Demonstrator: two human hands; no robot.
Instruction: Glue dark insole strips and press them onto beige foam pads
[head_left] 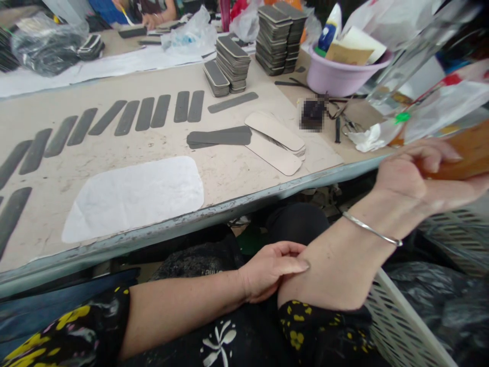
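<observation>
My left hand (273,270) rests low over my lap with its fingers curled against my right forearm, holding nothing that I can see. My right hand (418,176) is raised at the right edge of the table (153,239), fingers wrapped round a brown object (468,150) that runs out of view. A thin metal bangle (370,229) circles my right wrist. On the table lie two beige oblong pieces (275,140) beside a dark grey strip (219,137), and a white sheet (133,196) near the front edge.
A row of several dark strips (114,120) lies across the tabletop. Stacks of grey pads (233,63) (280,35) stand at the back, a lilac bowl (338,74) and clear plastic bags (431,102) at the right. A white slatted crate (405,326) stands lower right. Another person's hands (153,20) work at the far end.
</observation>
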